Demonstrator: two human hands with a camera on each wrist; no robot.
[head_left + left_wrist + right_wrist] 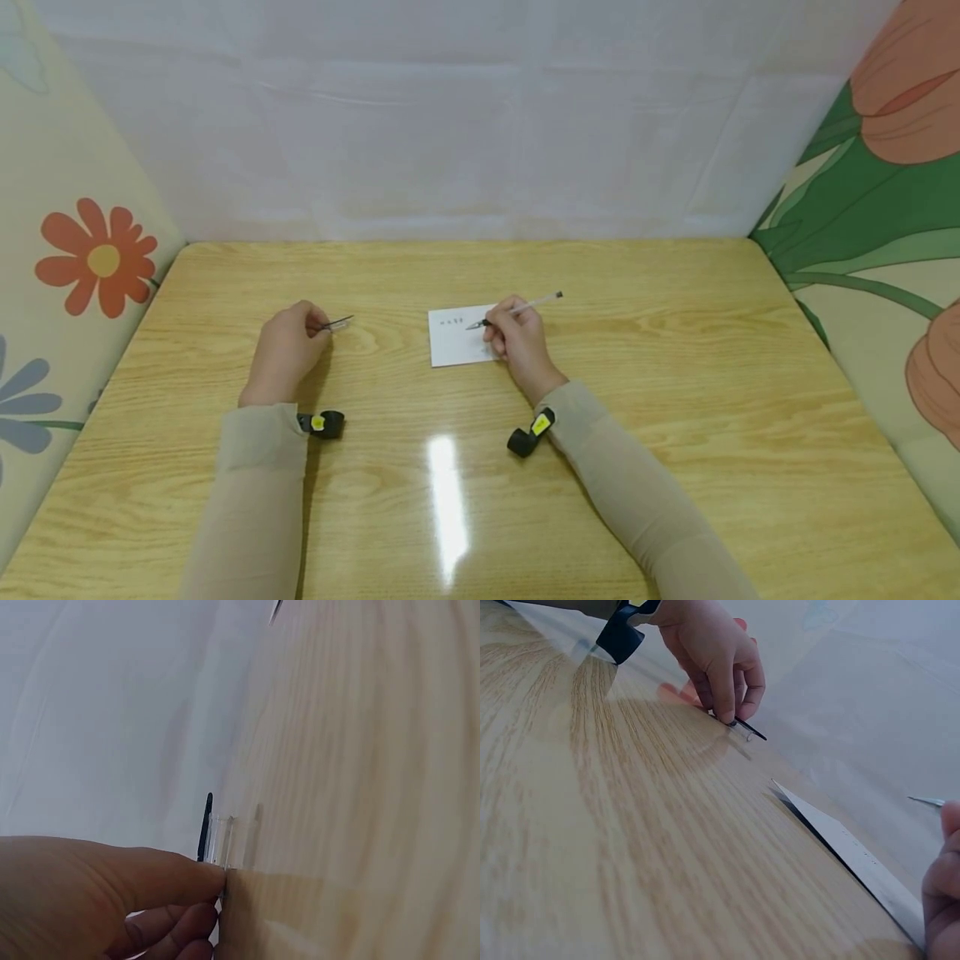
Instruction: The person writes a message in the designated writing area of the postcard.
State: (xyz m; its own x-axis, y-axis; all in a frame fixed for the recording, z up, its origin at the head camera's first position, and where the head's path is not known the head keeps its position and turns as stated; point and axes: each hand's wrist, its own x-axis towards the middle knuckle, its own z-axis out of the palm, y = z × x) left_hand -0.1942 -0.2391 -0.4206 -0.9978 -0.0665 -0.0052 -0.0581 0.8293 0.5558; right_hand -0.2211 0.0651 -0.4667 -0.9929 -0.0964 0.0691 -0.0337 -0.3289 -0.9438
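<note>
Left of the paper, the left hand (pixel 287 346) pinches a clear pen cap (pixel 225 840) with a black clip, low over the table. In the right wrist view the same cap (pixel 748 736) shows under the fingertips. The right hand (pixel 519 343) grips a pen (pixel 534 302) with a clear barrel and a dark end. Its bare tip points left over a small white sheet of paper (pixel 453 346), and I cannot tell if it touches. Small dark handwriting runs along the paper's top, with a faint mark lower right. The right hand hides the sheet's right part.
A glossy wood-grain table (pixel 622 500) lies under everything, with a bright light streak at its front middle. White cloth (pixel 450 150) hangs behind its far edge. Flower-patterned panels (pixel 877 275) flank both sides. Each wrist wears a black strap (pixel 322 424) with a camera.
</note>
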